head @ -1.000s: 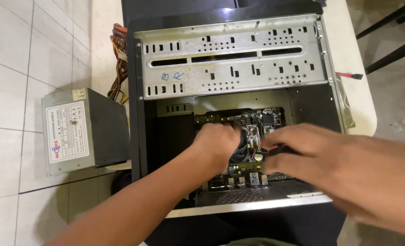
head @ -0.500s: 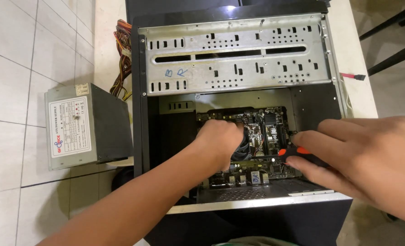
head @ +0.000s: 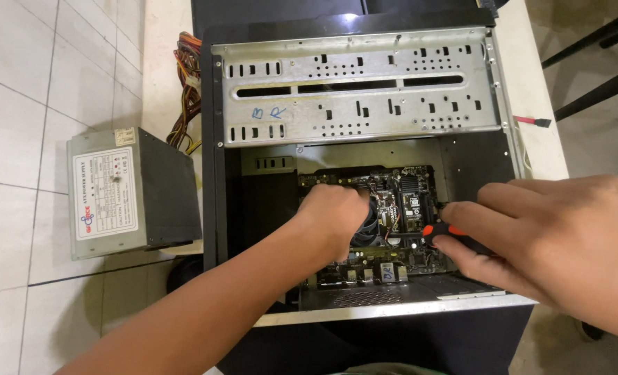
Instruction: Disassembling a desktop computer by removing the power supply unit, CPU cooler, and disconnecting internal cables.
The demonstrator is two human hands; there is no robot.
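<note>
1. The left hand reaches down into the open computer case, its fingers curled closed over the left side of the cooler fan on the motherboard. What lies under the palm is hidden.
2. The right hand comes in from the right edge and grips a screwdriver with an orange and black handle. Thumb and fingers close around the handle, and the orange part points left toward the fan. The tool's tip cannot be seen.
3. The screwdriver sits above the right part of the motherboard, just beside the fan and close to the left hand's knuckles.
4. The motherboard lies flat in the bottom of the case, nearer its right wall, with its row of rear ports at the edge closest to the camera.
5. Above the board, a grey metal drive cage with many slots and holes spans the case from wall to wall.
6. The case lies on its side on a pale table.
7. Left of the case, a grey power supply unit rests on the table's edge, touching or nearly touching the case wall.
8. A bundle of coloured wires lies on the table behind the power supply.
9. A thin red cable lies on the table right of the case.
10. A tiled floor shows at the left.
</note>
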